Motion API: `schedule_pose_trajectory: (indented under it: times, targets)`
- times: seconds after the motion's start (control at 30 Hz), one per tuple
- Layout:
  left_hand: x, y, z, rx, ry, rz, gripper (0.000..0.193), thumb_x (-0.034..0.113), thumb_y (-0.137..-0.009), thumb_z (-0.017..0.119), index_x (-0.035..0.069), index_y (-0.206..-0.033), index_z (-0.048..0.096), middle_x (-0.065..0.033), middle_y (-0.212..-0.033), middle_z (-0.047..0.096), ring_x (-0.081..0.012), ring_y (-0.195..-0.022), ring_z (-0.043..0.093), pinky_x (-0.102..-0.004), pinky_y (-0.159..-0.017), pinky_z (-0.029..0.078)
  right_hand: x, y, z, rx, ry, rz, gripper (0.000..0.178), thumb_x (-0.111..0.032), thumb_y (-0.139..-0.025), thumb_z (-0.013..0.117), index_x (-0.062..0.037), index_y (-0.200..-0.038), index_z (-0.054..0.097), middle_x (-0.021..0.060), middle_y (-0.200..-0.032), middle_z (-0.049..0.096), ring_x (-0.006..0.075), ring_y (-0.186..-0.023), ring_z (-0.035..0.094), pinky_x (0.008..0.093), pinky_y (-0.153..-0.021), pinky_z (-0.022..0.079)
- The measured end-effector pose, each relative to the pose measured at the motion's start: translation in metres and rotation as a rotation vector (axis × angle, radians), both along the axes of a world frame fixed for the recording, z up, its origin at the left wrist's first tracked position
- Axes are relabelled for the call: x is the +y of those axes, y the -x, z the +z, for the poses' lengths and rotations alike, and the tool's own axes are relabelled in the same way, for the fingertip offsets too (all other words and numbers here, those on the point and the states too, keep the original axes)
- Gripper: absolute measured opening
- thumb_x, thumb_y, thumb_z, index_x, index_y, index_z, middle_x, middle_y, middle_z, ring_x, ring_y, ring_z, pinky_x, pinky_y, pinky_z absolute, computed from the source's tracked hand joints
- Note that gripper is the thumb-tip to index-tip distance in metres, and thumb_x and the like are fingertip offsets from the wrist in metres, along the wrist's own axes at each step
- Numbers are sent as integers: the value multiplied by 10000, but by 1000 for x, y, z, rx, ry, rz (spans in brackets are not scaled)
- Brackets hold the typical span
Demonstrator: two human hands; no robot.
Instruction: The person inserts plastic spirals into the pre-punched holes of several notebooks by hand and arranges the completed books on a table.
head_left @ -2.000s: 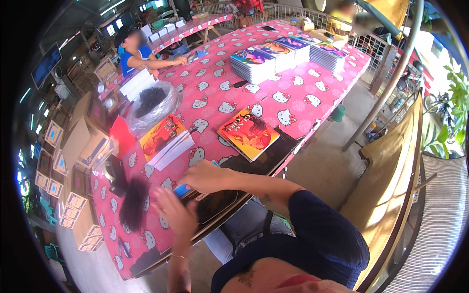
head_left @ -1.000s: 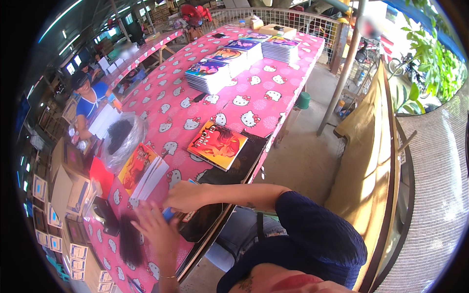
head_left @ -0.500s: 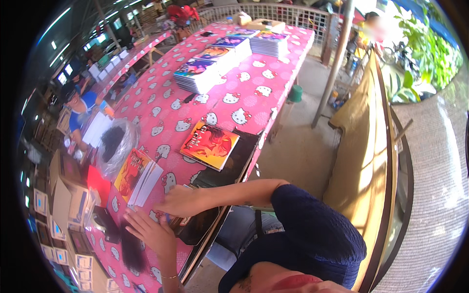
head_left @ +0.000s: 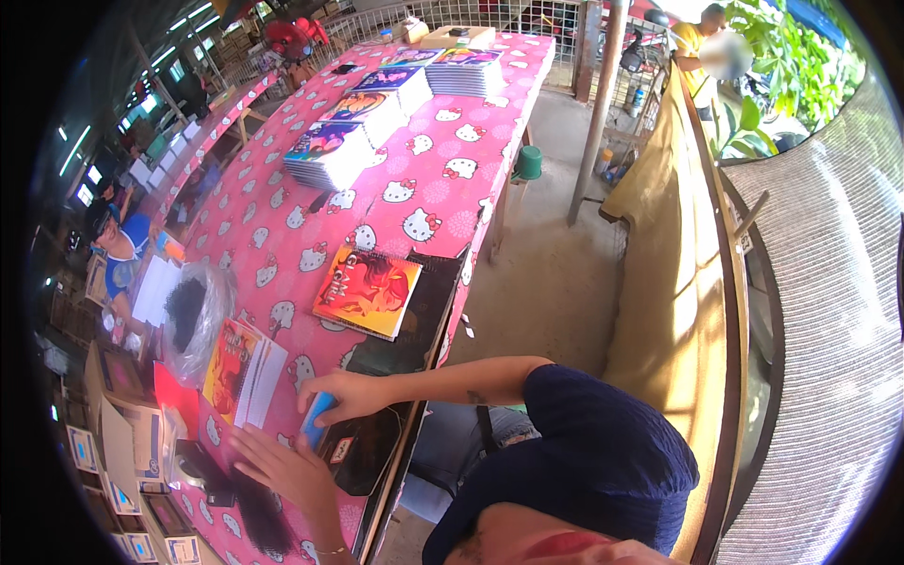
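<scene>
1. Right hand (head_left: 344,395) is wrapped around a small blue block (head_left: 316,417), fingers closed on it, pressing it down at the near edge of the bench (head_left: 443,202).
2. The blue block sits just under the right fingers, against a dark glossy sheet (head_left: 363,452) lying on the pink patterned cover.
3. Left hand (head_left: 282,466) lies flat just beside it, fingers spread open and holding nothing, palm down on the cover at the dark sheet's left edge.
4. Just beyond the right fingers, an orange book (head_left: 367,292) lies flat on another dark sheet (head_left: 424,301) at the bench edge.
5. Left of the fingers and slightly beyond, a stack of white sheets with an orange cover on top (head_left: 243,367).
6. Farther left of that, a clear plastic bag (head_left: 193,315) with something dark inside.
7. Beyond the left fingers on the near side, a dark bundle (head_left: 252,513) rests on the cover, and cardboard boxes (head_left: 118,424) stand at the far left.
8. Well away from both hands, up the long bench, stacks of colourful books (head_left: 330,151) run in a row.
9. A person in a blue top (head_left: 118,250) sits at the left side of the bench; another person in yellow (head_left: 692,38) stands far off at the top right.
</scene>
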State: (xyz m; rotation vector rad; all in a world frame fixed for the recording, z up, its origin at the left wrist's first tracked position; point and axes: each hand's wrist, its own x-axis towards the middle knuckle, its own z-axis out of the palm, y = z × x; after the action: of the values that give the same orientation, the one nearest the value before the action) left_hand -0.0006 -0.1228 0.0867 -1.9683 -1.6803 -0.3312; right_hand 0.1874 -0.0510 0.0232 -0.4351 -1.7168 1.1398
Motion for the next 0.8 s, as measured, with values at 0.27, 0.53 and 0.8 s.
schedule_pose_trajectory:
  times: [0.27, 0.53, 0.8]
  targets:
    - [-16, -8, 24, -77, 278, -96, 685, 445, -953, 581, -78, -1378, 460, -270, -1366, 514, -403, -1299, 475, -512, -1080, 343, 0, 9, 2, 14, 1, 37, 303, -120, -802, 768, -57, -1049, 604, 87, -917, 672, 219, -860, 670, 368, -735, 503]
    - [4, 5, 78, -455, 781, -228, 522, 383, -852, 722, -64, -1108, 634, -276, -868, 666, -455, -848, 653, -503, -737, 499, 8, 2, -1, 1, -31, 25, 258, -173, -859, 760, -62, -1057, 637, 44, -928, 676, 152, -886, 653, 316, -808, 513]
    - [-12, 47, 41, -488, 461, -234, 440, 359, -927, 645, 28, -1217, 633, -193, -1036, 704, -388, -994, 663, -464, -959, 476, 4, 14, 5, -56, 142, 165, 211, -81, -868, 719, -28, -1071, 706, 64, -952, 724, 114, -879, 657, 294, -799, 515]
